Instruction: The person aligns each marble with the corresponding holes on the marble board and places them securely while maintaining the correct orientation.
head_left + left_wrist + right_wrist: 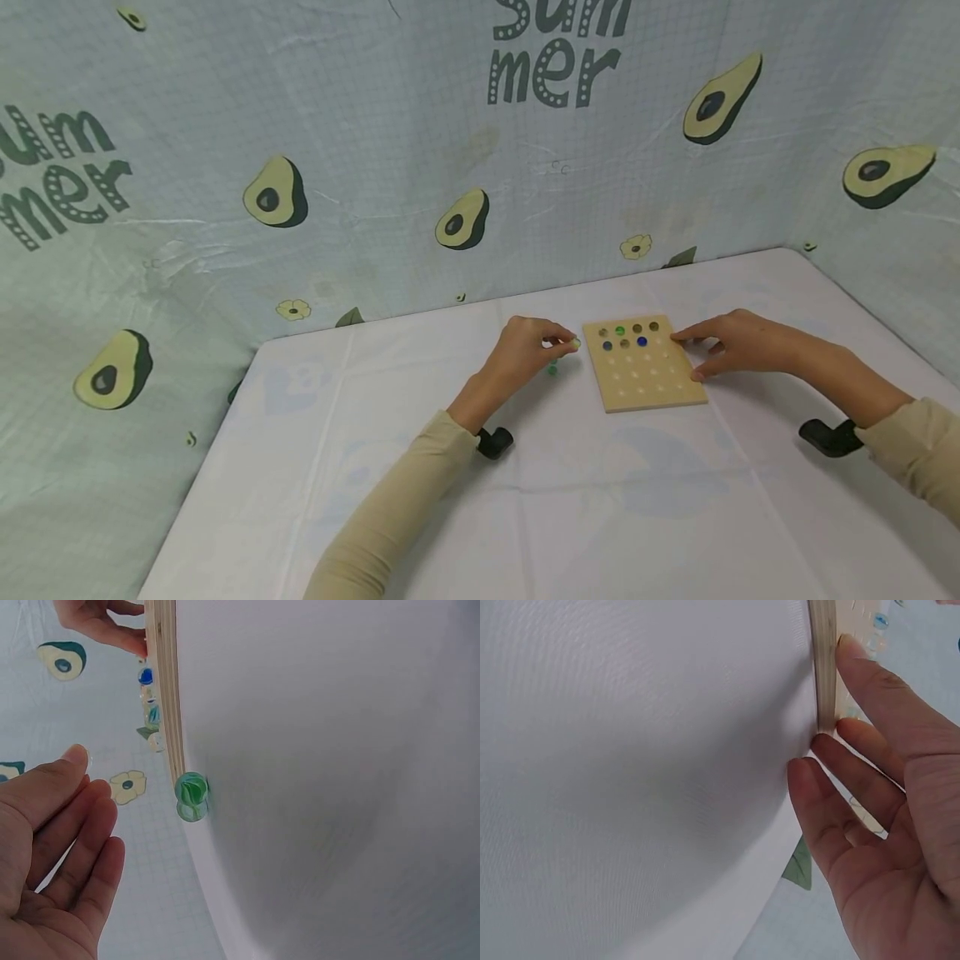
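My left hand (531,343) pinches a small clear-yellowish marble (577,342) between thumb and fingertips, just left of a wooden board (647,400) with rows of shallow round hollows. In the left wrist view most of that marble is hidden behind the thumb. Several glass marbles sit in the board's two far rows, among them a blue marble (642,341) and a green marble (620,331). Two green marbles (192,789) lie close together on the cloth beside the board's left edge. My right hand (738,340) rests its fingertips and thumb against the board's right edge, fingers loosely extended.
A white cloth (465,517) covers the table. Behind it hangs a pale curtain (375,167) printed with avocados, and another stretch rises at the right side. Black devices (831,437) are strapped at both wrists near the tan sleeves.
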A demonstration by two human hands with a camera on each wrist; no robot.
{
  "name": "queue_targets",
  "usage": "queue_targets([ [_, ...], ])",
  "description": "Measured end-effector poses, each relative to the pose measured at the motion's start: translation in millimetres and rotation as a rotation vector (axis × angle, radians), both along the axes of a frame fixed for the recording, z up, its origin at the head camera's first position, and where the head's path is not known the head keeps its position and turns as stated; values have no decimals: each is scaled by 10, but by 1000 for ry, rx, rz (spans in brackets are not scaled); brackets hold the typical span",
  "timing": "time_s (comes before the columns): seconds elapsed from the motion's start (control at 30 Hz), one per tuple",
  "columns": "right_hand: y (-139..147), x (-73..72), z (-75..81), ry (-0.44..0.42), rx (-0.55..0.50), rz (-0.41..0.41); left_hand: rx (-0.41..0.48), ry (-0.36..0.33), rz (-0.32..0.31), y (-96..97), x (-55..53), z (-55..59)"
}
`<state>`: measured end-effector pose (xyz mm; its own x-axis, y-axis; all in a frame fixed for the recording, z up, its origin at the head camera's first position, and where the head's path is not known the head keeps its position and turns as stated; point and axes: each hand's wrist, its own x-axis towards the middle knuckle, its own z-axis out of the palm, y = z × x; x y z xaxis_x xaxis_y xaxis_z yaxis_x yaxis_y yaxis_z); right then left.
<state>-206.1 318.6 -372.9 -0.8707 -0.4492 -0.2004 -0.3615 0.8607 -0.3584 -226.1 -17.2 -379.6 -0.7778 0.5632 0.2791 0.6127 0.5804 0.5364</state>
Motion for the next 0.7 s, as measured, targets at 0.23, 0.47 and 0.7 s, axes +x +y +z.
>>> queue_targets([
  [0.23, 41, -23, -12, 45, -49, 67, 1, 8, 2, 34, 5, -6],
  [0.47, 88, -20, -68, 103, -39, 107, -10, 14, 0, 65, -6, -29],
  [0.7, 138, -58, -102, 122, -47, 146, -12, 22, -1, 113, -7, -34],
])
